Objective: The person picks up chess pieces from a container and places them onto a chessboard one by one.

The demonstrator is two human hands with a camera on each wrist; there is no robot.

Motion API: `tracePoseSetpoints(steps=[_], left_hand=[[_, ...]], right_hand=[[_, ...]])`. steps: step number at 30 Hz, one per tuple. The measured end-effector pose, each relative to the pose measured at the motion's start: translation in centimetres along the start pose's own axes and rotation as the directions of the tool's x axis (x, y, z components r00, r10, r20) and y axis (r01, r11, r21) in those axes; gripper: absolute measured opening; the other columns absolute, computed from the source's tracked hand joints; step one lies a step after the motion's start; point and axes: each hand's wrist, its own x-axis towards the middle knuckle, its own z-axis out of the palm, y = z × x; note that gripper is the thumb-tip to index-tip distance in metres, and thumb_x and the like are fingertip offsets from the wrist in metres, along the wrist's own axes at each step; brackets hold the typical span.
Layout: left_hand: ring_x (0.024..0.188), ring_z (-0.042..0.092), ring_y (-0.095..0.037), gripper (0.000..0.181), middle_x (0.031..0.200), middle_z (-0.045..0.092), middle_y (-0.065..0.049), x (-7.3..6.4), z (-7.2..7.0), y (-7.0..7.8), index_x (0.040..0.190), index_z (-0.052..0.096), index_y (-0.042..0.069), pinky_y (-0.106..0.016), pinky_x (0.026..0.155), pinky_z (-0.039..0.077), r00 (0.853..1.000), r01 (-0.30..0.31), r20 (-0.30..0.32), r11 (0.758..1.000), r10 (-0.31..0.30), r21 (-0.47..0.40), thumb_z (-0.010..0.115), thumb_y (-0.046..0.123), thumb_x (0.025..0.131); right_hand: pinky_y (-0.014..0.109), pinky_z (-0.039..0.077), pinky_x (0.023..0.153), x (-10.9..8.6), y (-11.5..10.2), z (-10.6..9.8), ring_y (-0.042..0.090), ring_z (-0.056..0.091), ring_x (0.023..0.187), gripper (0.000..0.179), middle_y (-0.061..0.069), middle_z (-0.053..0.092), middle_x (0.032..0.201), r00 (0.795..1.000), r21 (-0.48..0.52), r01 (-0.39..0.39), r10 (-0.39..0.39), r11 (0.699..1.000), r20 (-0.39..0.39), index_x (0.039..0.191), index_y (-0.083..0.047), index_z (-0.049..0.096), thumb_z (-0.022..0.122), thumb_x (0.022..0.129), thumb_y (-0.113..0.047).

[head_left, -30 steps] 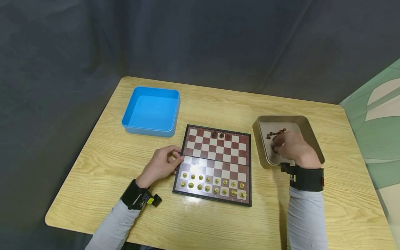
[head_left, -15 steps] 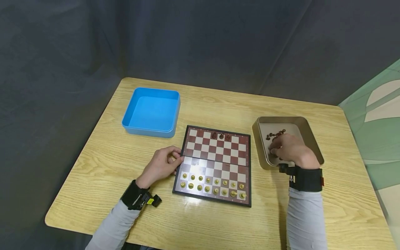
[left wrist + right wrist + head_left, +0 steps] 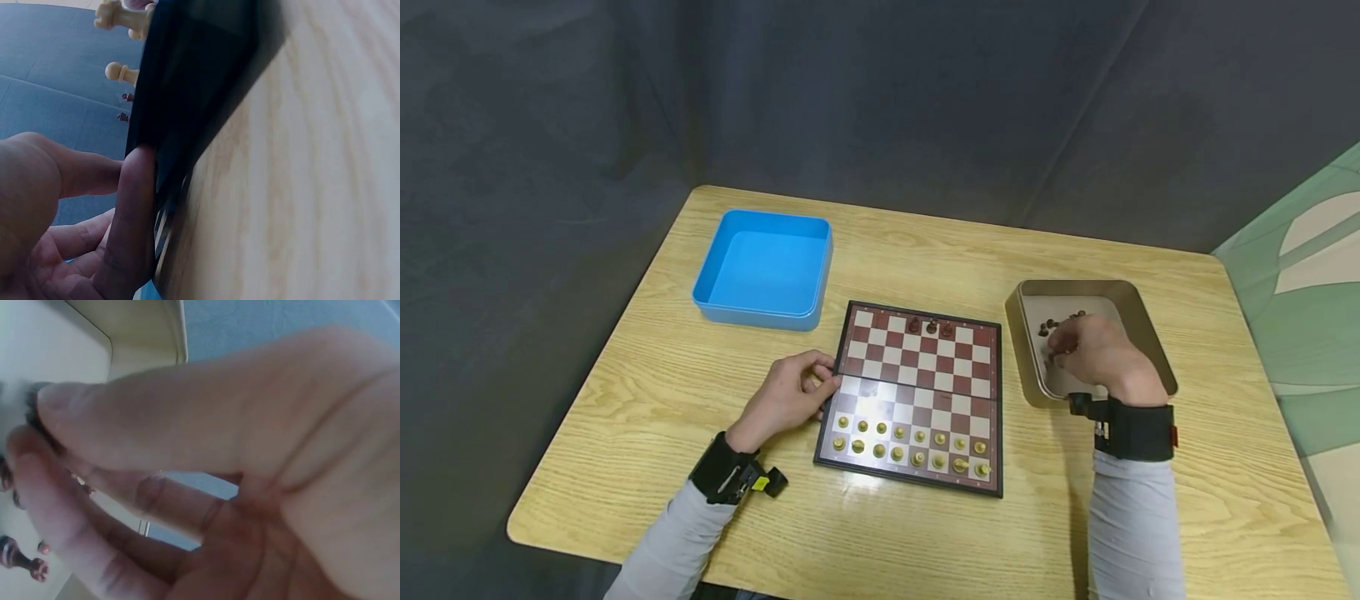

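My left hand [image 3: 786,392] holds the left edge of an open folding chessboard [image 3: 901,379], thumb and fingers on its rim near the fold. In the left wrist view, the fingers lie along the board's black side [image 3: 206,81]. Two rows of pale chess pieces [image 3: 879,451] stand along the near side; three dark pieces [image 3: 932,327] stand on the far row. My right hand [image 3: 1101,354] is inside a beige box [image 3: 1022,350]. In the right wrist view, its thumb and index finger pinch a dark chess piece [image 3: 34,411], largely hidden and blurred, its type unclear.
Loose dark chess pieces [image 3: 1045,327] lie in the beige box around the right hand; one [image 3: 19,557] shows clearly on its side. A blue box [image 3: 760,317] stands at the table's back left. Dark cloth [image 3: 880,108] hangs behind the wooden table [image 3: 917,542].
The right hand has shifted slightly inside the beige box, its fingertips lifting and drawing together among the dark pieces. The left hand and the chessboard hold still.
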Motion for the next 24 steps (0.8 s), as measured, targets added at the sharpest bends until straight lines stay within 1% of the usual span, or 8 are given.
tracePoseSetpoints(steps=[3, 8, 11, 14, 16, 18, 21, 24], left_hand=[[0.047, 0.055, -0.017, 0.026, 0.079, 0.058, 0.000, -0.04, -0.01, 0.00, 0.103, 0.054, 0.014, -0.030, 0.040, 0.046, 1.000, 0.003, 0.001, 1.000, -0.003, 0.000, 0.061, 0.026, 0.081], [0.047, 0.056, -0.017, 0.026, 0.079, 0.058, 0.000, -0.07, 0.01, -0.03, 0.102, 0.054, 0.014, -0.030, 0.040, 0.046, 1.000, 0.003, 0.000, 1.000, -0.003, 0.001, 0.061, 0.026, 0.081], [0.047, 0.056, -0.017, 0.025, 0.079, 0.057, 0.001, -0.06, 0.04, -0.02, 0.102, 0.054, 0.014, -0.030, 0.040, 0.046, 1.000, 0.000, 0.000, 1.000, 0.000, 0.002, 0.061, 0.026, 0.081], [0.046, 0.055, -0.017, 0.024, 0.079, 0.058, 0.001, -0.01, 0.08, 0.03, 0.102, 0.054, 0.015, -0.030, 0.040, 0.046, 1.000, -0.003, -0.001, 1.000, 0.003, 0.005, 0.061, 0.025, 0.081], [0.047, 0.056, -0.017, 0.023, 0.079, 0.057, 0.001, 0.02, 0.09, 0.02, 0.101, 0.054, 0.015, -0.030, 0.040, 0.046, 1.000, -0.003, -0.002, 1.000, 0.003, 0.008, 0.061, 0.024, 0.081], [0.047, 0.056, -0.017, 0.023, 0.078, 0.058, 0.001, 0.06, 0.10, 0.01, 0.101, 0.055, 0.015, -0.030, 0.039, 0.046, 1.000, -0.002, -0.005, 1.000, 0.002, 0.010, 0.061, 0.023, 0.081], [0.047, 0.056, -0.017, 0.022, 0.078, 0.057, 0.001, 0.08, 0.09, -0.02, 0.101, 0.055, 0.015, -0.030, 0.039, 0.046, 1.000, 0.001, -0.007, 1.000, -0.001, 0.010, 0.061, 0.023, 0.081], [0.047, 0.055, -0.017, 0.022, 0.079, 0.057, 0.001, 0.06, 0.06, -0.04, 0.101, 0.055, 0.015, -0.030, 0.039, 0.046, 1.000, 0.005, -0.008, 1.000, -0.005, 0.008, 0.061, 0.024, 0.081]], right_hand=[[0.029, 0.041, 0.055, -0.08, -0.10, -0.10, 0.024, 0.051, 0.077, 0.018, 0.013, 0.056, 0.089, 1.000, 0.017, -0.001, 0.001, 1.000, -0.005, 0.091, -0.002, 0.059, 0.059, 0.074, -0.001], [0.030, 0.041, 0.057, -0.32, -0.25, -0.29, 0.022, 0.050, 0.078, 0.012, 0.010, 0.058, 0.089, 0.999, 0.009, 0.022, -0.022, 1.000, -0.034, 0.088, -0.004, 0.061, 0.061, 0.076, -0.008], [0.030, 0.041, 0.057, -0.46, -0.24, -0.35, 0.022, 0.051, 0.077, 0.009, 0.009, 0.058, 0.089, 0.997, 0.012, 0.045, -0.044, 0.999, -0.071, 0.087, -0.006, 0.061, 0.059, 0.079, -0.008], [0.032, 0.042, 0.057, -0.66, -0.32, -0.45, 0.022, 0.052, 0.078, 0.010, 0.008, 0.059, 0.088, 0.990, 0.023, 0.050, -0.047, 0.998, -0.136, 0.090, -0.008, 0.061, 0.056, 0.081, -0.010], [0.033, 0.042, 0.056, -0.77, -0.42, -0.52, 0.021, 0.053, 0.076, 0.010, 0.008, 0.059, 0.087, 0.980, 0.038, 0.055, -0.047, 0.998, -0.192, 0.091, -0.009, 0.060, 0.055, 0.082, -0.010], [0.033, 0.042, 0.055, -0.78, -0.51, -0.55, 0.020, 0.054, 0.072, 0.010, 0.008, 0.060, 0.084, 0.967, 0.047, 0.070, -0.057, 0.996, -0.249, 0.092, -0.009, 0.059, 0.055, 0.083, -0.011], [0.032, 0.042, 0.051, -0.67, -0.63, -0.52, 0.019, 0.055, 0.065, 0.010, 0.008, 0.060, 0.080, 0.938, 0.062, 0.114, -0.087, 0.991, -0.335, 0.092, -0.008, 0.059, 0.056, 0.083, -0.009], [0.031, 0.043, 0.048, -0.50, -0.79, -0.41, 0.019, 0.058, 0.065, 0.011, 0.008, 0.060, 0.080, 0.907, 0.066, 0.161, -0.121, 0.985, -0.402, 0.092, -0.007, 0.059, 0.058, 0.081, -0.007]])
